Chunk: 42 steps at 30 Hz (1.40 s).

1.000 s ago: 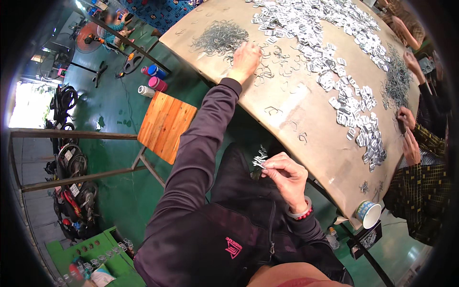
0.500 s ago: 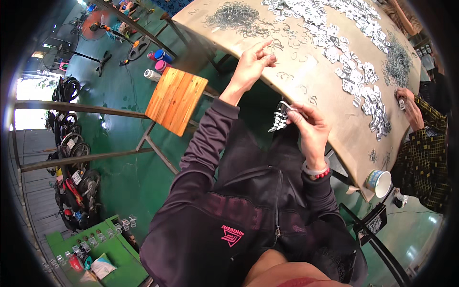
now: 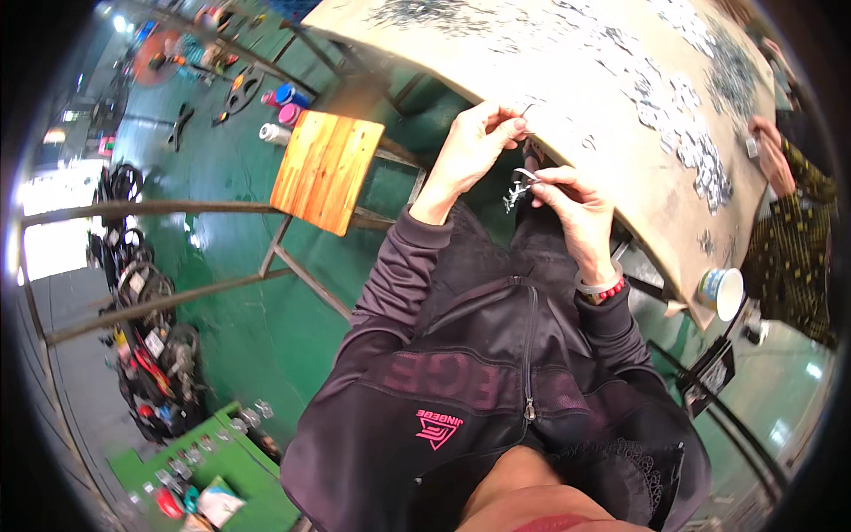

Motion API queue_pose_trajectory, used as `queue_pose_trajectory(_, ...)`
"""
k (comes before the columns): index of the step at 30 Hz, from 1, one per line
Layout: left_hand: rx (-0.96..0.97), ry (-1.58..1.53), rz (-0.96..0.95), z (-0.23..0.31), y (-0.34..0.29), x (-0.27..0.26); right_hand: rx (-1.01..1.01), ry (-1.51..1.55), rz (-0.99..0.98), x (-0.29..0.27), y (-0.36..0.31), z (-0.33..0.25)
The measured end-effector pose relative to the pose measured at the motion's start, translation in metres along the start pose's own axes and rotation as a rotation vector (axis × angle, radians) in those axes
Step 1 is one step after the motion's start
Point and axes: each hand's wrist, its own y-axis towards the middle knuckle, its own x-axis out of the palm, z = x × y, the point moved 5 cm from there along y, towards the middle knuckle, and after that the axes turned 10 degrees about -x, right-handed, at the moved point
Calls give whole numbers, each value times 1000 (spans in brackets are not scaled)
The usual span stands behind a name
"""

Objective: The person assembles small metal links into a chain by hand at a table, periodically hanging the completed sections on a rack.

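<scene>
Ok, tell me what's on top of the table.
Dark wire hooks in piles, pale metal pieces, and a cup near the right-hand corner. The tabletop directly beneath them is covered.

We note that the table (image 3: 640,188) is cut off at the upper edge. We cannot count the tiny metal pieces (image 3: 514,194) at the right hand (image 3: 576,209).

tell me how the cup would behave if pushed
The cup looks thin-walled, so it is probably light for its size. Its round body might roll if tipped. It stands near the corner of the table, so a careless push could send it off.
</scene>
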Motion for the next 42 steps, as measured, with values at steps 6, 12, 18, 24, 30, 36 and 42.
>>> queue_pose_trajectory(6, 84, 393, -57, -4, 23, 28, 84, -5, 0, 2, -11, 7)
queue_pose_trajectory(12, -13, 299, -147, 43, -11, 34, 127, 68, 62, 0, -11, 2)
queue_pose_trajectory(18, 249, 566, -74, 50, -55, 26, 109, 197, 115, -5, -6, -2)
queue_pose_trajectory(24, 235, 513, 80, 36, -62, 24, 109, 250, 130, -6, -1, 4)
queue_pose_trajectory(30, 258, 391, 51, 24, -52, 29, 68, 160, 152, -9, -4, -9)
queue_pose_trajectory(36, 291, 76, 18, 14, -51, 34, -75, 109, 29, -2, 10, -27)
queue_pose_trajectory(42, 314, 61, -22, 27, -53, 31, 361, -1153, 211, -192, 51, -14)
